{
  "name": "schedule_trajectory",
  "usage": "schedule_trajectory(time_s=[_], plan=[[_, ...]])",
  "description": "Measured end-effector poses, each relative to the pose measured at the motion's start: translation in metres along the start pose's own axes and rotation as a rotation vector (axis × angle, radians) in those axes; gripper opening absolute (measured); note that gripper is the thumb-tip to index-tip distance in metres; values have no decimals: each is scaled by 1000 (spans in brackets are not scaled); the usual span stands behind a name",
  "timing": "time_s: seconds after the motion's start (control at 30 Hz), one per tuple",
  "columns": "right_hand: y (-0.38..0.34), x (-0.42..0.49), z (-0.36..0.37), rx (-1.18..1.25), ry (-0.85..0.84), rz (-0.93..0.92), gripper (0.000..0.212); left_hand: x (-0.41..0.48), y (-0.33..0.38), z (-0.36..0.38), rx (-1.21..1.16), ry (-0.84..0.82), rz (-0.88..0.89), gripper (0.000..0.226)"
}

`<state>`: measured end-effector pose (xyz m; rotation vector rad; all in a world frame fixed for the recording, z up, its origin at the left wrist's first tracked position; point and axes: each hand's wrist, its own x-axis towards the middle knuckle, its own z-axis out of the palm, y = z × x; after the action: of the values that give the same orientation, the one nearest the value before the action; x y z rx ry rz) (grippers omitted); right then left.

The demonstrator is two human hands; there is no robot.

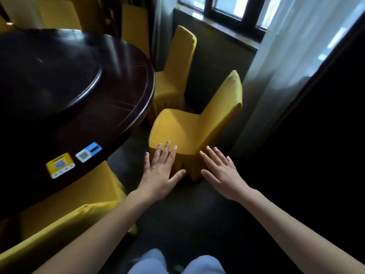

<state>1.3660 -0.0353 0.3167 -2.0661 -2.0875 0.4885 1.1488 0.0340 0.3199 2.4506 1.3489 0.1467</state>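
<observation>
The yellow-covered chair point(183, 131) stands just beside the round dark table point(110, 107), off its rim on the side toward the white curtain point(286, 56). Its tall back rises upright on the side away from the table, and its seat front points toward the table's edge.

Two cards lie on the table near its rim, a yellow one point(60, 165) and a blue and white one point(88, 152). Their print is too blurred to read.

Both hands are stretched out palm down beside the table. The left hand point(161, 172), the nearer to the table, has straight, spread fingers point(167, 147) over the seat's front corner; whether they touch it cannot be told. The right hand point(223, 175), farther from the table, is likewise spread flat and grips nothing.
</observation>
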Motion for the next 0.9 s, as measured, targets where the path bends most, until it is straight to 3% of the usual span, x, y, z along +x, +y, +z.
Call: schedule_trajectory(time_s=[0.27,0.33,0.47,0.63,0.9], plan=[[54,21,-26,-34,47,61,84,75,40,-9,3,-78,60,74],[111,56,-47,-9,81,197,81,160,68,3,-30,-108,123,75],[127,68,-56,-66,26,151,82,185,77,9,-10,-128,133,76],[197,126,-100,-91,-10,200,84,290,107,14,-63,-133,158,78],[279,227,-162,-133,40,194,94,412,126,12,-69,-137,162,84]])
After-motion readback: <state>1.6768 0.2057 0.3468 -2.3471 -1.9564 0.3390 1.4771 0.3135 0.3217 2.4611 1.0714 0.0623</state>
